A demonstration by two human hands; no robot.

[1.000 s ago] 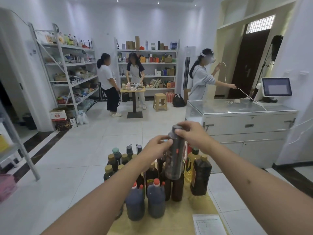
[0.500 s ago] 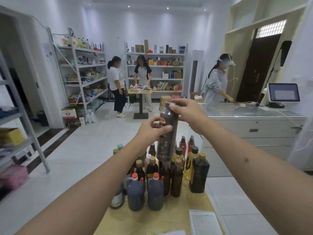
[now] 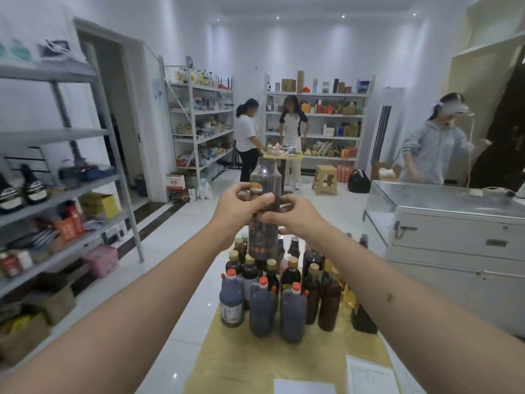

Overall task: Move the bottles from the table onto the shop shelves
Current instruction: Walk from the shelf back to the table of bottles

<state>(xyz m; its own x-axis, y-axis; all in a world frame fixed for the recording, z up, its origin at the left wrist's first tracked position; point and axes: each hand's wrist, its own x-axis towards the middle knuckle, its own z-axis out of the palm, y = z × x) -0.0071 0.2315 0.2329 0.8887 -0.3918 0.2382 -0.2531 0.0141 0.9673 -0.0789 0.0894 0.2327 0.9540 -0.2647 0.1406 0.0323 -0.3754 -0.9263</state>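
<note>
While the tall bottle hangs in the air above the worktop, the layout reads as follows.

Shelves: the grey metal shop shelving unit (image 3: pixel 56 194) stands at nine o'clock from the hands, well apart from them, with bare board on its middle tiers; judged the nearest place to set a bottle.

Worktop: the tan-covered worktop (image 3: pixel 241 356) lies at six o'clock, below the hands, carrying the cluster of dark sauce bottles with red and gold caps (image 3: pixel 284 288).

Held bottle: the tall clear plastic bottle of dark liquid (image 3: pixel 264 209) is upright, its long axis running twelve to six, lifted clear of the cluster.

Left hand: the left hand (image 3: pixel 237 207) wraps its fingers (image 3: pixel 262 201) round the bottle's waist from nine o'clock.

Right hand: the right hand (image 3: pixel 298 216) clasps the same bottle from three o'clock, slightly lower.

Turning relation: the shelves lie on the left hand's side, so the carry should swing towards nine o'clock, bottle kept upright.
</note>
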